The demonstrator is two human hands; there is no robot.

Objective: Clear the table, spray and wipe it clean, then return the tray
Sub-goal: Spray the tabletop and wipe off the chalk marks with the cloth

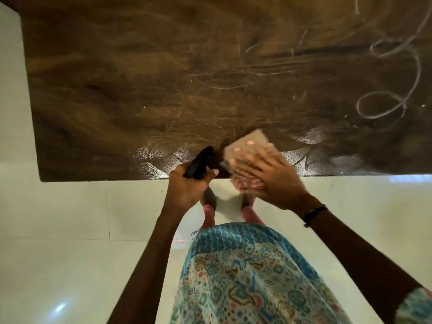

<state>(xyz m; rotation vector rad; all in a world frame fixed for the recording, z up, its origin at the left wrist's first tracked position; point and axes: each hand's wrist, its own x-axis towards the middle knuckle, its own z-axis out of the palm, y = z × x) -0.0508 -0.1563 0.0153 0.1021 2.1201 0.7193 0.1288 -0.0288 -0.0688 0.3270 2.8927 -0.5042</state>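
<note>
Dark wooden tabletop [163, 90] fills the view above pale floor tiles. At six o'clock on its near edge, the right hand [268, 176] presses flat on a tan cloth [245, 146], wiping. The left hand [187, 185], its grip closed around the spray bottle [184, 232], holds it clear of the edge, ready for respraying.

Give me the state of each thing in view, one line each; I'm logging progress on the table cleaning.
Table: cleared, wet streaks near the front edge, white loop marks at right.
Cloth: flat on the table, pressed under the right hand, blurred.
Spray bottle: off the table, gripped at its black trigger head by the left hand.
</note>
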